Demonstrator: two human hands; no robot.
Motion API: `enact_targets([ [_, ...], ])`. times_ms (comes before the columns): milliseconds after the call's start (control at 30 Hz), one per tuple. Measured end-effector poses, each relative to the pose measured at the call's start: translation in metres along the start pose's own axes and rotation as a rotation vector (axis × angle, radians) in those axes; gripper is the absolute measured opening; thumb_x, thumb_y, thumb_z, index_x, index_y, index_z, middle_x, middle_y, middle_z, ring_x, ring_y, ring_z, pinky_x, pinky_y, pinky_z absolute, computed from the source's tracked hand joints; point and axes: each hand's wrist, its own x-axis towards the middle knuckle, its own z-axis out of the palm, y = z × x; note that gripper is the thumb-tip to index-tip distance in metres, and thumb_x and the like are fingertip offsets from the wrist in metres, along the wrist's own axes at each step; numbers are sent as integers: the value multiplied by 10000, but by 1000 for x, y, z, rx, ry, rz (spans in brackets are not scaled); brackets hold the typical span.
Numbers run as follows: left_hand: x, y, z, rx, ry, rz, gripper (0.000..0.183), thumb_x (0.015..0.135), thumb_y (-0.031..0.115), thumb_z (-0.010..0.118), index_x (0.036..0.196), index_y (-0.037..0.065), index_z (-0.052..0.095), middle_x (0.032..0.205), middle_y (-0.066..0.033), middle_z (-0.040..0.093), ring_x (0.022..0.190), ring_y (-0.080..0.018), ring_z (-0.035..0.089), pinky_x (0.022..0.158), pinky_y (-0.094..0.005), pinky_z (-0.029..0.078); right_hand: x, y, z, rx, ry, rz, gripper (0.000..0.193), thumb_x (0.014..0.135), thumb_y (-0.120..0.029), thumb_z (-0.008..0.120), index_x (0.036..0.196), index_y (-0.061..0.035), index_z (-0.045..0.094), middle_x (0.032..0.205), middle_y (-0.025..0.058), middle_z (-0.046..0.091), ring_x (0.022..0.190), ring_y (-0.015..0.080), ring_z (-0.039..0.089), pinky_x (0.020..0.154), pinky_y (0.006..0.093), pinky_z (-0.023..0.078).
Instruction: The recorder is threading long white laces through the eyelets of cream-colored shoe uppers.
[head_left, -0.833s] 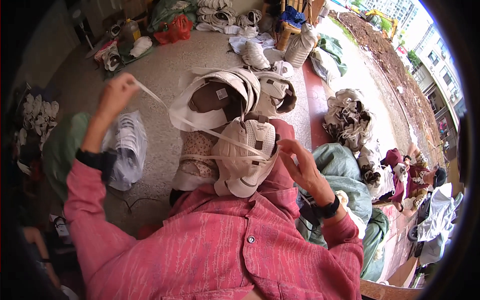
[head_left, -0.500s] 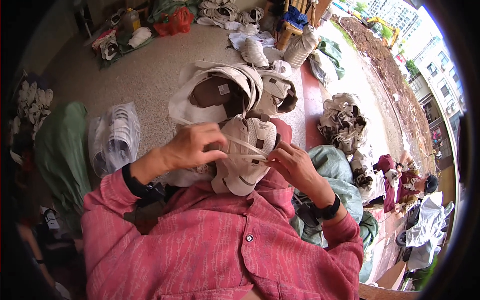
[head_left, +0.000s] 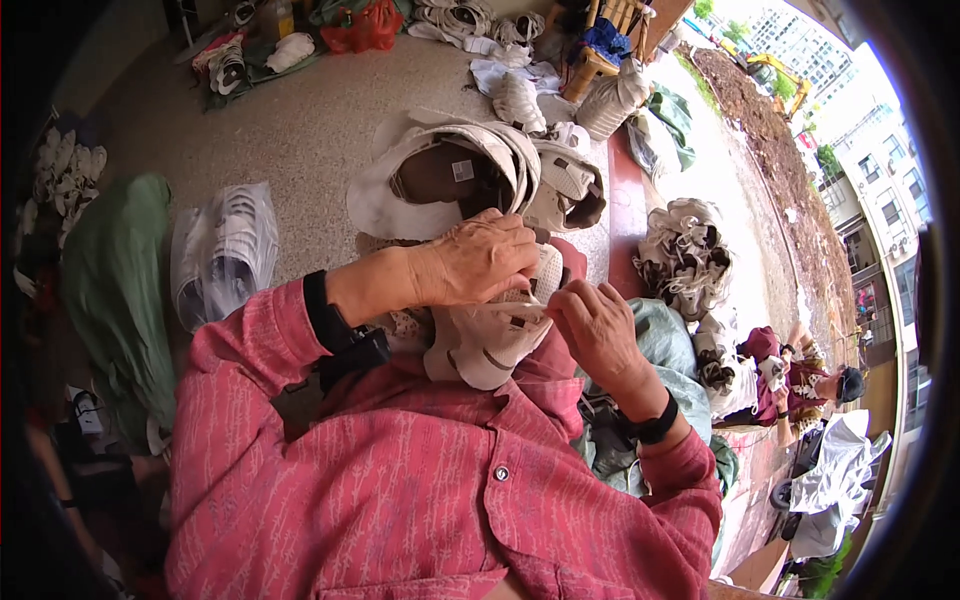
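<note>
A cream shoe upper [head_left: 478, 345] with mesh panels rests on my lap, its lower end toward me. My left hand [head_left: 480, 258] lies across its upper part, back of the hand up, fingers curled and pinching at the lacing; it hides much of the upper. At the right edge of the upper, my right hand [head_left: 597, 325] pinches the pale shoelace [head_left: 530, 308] between thumb and forefinger. Just beyond my hands are a stack of nested pale uppers [head_left: 372, 195] with brown lining and another upper [head_left: 568, 180].
Bagged uppers [head_left: 235, 240] and a green sack [head_left: 125, 270] stand on the left. On the right are a heap of laced uppers [head_left: 690, 255], a green woven sack [head_left: 662, 345] and a seated person [head_left: 805, 385] handling a shoe piece. A red bag [head_left: 362, 30] lies far back.
My left hand has moved right and over the upper, turning its back upward and covering the lacing. My right hand stays near the upper's right edge, still pinching the lace.
</note>
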Motion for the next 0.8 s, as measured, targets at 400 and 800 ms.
enact_targets([
  [400,8,-18,-5,-442,-166,-185,218,812,288,734,889,101,653,792,-53,640,820,-238,618,806,-375,443,-8,5,-9,158,-9,-39,179,764,-69,719,908,-75,612,766,49,619,655,232,570,659,338,418],
  [800,16,-18,0,-541,-303,-390,272,880,310,670,728,92,610,697,-47,559,720,-164,528,751,-309,411,-4,-2,9,-170,164,-153,207,703,-171,700,842,-63,591,885,73,546,880,264,569,850,427,432],
])
